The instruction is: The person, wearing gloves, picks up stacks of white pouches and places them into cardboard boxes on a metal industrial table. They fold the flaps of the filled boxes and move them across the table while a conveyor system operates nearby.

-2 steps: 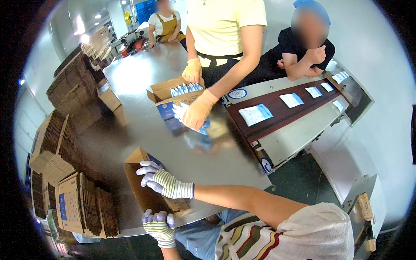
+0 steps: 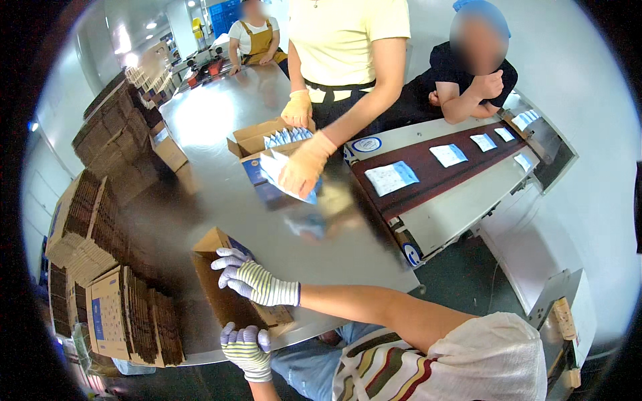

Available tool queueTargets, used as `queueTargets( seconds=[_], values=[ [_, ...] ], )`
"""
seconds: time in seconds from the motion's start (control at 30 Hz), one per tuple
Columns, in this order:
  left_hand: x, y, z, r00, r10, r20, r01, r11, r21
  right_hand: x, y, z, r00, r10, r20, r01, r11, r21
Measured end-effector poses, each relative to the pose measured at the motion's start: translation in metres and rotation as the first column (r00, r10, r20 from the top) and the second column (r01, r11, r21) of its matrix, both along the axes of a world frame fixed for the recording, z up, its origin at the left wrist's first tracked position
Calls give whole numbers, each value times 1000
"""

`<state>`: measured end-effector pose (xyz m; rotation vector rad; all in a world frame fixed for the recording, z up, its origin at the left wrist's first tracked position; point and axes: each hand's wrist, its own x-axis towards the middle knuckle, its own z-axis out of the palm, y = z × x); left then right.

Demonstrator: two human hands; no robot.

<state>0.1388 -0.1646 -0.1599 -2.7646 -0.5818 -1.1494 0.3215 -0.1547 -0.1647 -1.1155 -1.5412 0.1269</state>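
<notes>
An open cardboard box (image 2: pixel 212 274) with a blue printed panel stands at the near edge of the metal table, its inside showing no contents that I can make out. My right hand (image 2: pixel 257 279), in a white and green striped glove with purple fingertips, reaches across the opening, fingers spread and slightly bent. Whether those fingers touch the box wall is hard to tell. At the box's near end, my left hand (image 2: pixel 246 351), in a matching glove, has its fingers curled over the rim.
Across the metal table (image 2: pixel 221 180), a co-worker's orange-gloved hand (image 2: pixel 304 170) holds sachets beside a part-filled box (image 2: pixel 264 150). Several packets lie on the dark conveyor belt (image 2: pixel 418 194) at right. Flattened cartons (image 2: pixel 110 317) are stacked at left. Another person leans behind the belt.
The co-worker's hand with the sachets has shifted slightly left and up. The packets on the belt have moved a little left. My hands and the box look the same.
</notes>
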Motion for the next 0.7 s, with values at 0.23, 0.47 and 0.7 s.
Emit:
queueTargets(
  seconds=[0.23,0.47,0.7],
  values=[
    [2,2,-5,1000,-17,10,17,1000,25,3,-2,2,1000,17,11,-17,999,-31],
    [4,-1,-5,999,3,35,-4,1000,30,2,1,0,1000,15,4,-15,1000,-21],
    [2,0,-5,1000,-1,19,0,1000,25,0,1,2,1000,-11,11,11,1000,-3]
  ],
)
